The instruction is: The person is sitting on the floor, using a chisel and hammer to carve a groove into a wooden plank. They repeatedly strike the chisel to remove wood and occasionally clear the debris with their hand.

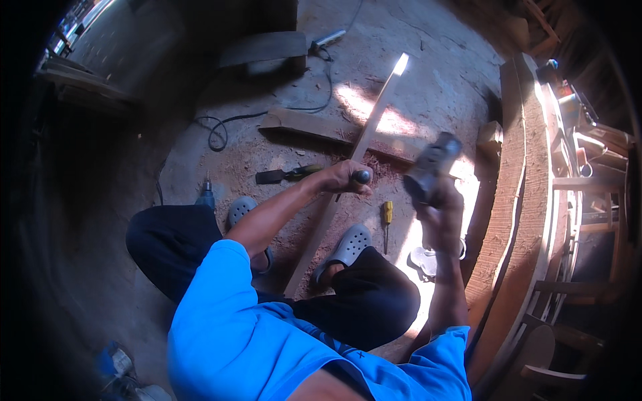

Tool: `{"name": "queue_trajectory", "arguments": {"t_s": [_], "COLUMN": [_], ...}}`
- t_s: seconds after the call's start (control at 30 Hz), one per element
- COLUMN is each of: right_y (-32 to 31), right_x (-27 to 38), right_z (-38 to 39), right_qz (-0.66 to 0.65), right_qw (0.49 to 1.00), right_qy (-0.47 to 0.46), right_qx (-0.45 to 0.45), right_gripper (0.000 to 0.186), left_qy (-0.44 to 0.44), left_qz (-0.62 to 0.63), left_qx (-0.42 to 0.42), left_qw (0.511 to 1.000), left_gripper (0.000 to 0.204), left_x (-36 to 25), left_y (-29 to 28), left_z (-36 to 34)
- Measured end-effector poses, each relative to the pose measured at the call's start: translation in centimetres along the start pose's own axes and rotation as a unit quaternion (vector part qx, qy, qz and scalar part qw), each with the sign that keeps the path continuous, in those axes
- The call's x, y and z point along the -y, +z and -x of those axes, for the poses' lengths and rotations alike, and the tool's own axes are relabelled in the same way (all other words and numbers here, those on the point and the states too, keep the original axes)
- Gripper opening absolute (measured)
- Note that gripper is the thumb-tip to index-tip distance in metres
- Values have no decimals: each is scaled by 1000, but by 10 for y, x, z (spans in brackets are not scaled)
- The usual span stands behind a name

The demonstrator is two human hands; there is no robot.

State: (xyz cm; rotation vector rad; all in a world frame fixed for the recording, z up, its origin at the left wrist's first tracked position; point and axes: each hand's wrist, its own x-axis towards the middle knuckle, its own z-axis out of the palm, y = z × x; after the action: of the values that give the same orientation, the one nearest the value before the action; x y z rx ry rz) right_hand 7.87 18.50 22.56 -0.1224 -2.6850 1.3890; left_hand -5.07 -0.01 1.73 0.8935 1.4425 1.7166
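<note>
A long narrow strip of wood runs from between my feet to the far side, lying across a thicker wooden block. My left hand is closed around an upright chisel over the strip; its dark round handle end faces up, and its blade is mostly hidden below the fist. To the right, my right hand is raised, gripping a dark, blocky mallet, smeared by motion. The mallet head is apart from the chisel handle. A wide-bladed tool lies on the floor left of the strip.
A yellow-handled screwdriver lies by my right shoe. A power drill is near my left knee. A black cable curls on the dusty floor. Thick timber beams run along the right side. A larger block stands far left.
</note>
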Motion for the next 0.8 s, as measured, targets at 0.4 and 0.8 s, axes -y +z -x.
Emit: {"name": "queue_trajectory", "arguments": {"t_s": [0.4,0.8], "right_y": [75,80], "right_x": [-75,-202], "right_z": [-12,92], "right_qz": [241,107], "right_qw": [965,963], "right_qy": [53,246], "right_qx": [92,-25], "right_gripper": [32,31], "left_qy": [49,150], "left_qz": [-103,-225], "left_qx": [-63,-284], "left_qw": [991,920], "left_gripper": [21,33], "left_x": [11,16], "left_y": [6,65], "left_z": [4,55]}}
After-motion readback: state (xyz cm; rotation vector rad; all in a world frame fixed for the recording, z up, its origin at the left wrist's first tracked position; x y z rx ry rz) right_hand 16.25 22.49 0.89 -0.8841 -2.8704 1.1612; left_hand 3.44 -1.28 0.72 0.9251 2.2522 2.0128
